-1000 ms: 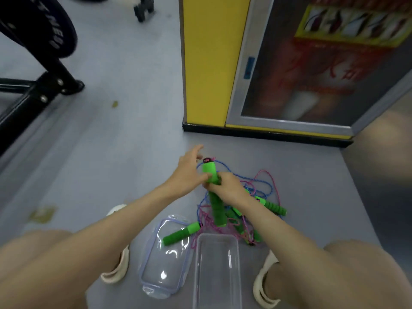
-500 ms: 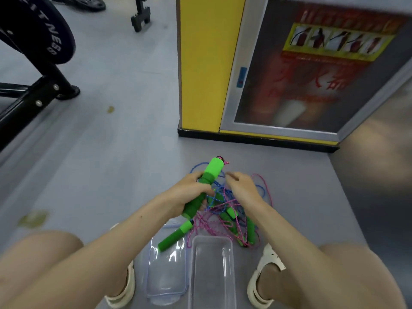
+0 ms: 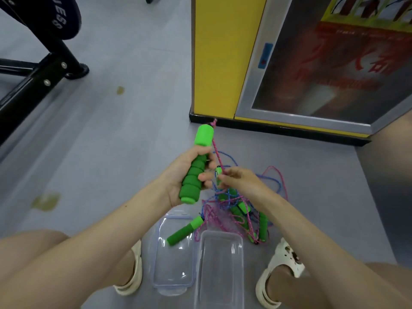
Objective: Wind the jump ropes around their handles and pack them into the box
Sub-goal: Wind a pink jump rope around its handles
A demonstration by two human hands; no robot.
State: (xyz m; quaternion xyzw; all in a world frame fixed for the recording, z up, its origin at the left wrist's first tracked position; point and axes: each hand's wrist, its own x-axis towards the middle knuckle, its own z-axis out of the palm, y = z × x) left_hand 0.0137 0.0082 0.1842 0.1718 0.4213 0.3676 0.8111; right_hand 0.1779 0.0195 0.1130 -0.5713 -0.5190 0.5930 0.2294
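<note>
Green foam jump-rope handle (image 3: pixel 204 136) is gripped in the left hand (image 3: pixel 178 172) above the floor (image 3: pixel 111 130); the right hand (image 3: pixel 243 184) pinches its pink braided cord (image 3: pixel 218 153). Winding appears barely begun. Next, the cord needs wrapping tautly around the handle.

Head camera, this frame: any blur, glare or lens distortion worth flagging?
Head view: the red poster behind glass is smeared and unreadable; the ribbed green foam handle is fairly sharp; small white glare spots sit on the clear plastic lid; the yellow pillar has splaying edges, likely wide-angle distortion; lighting is even, shadows soft.
</note>
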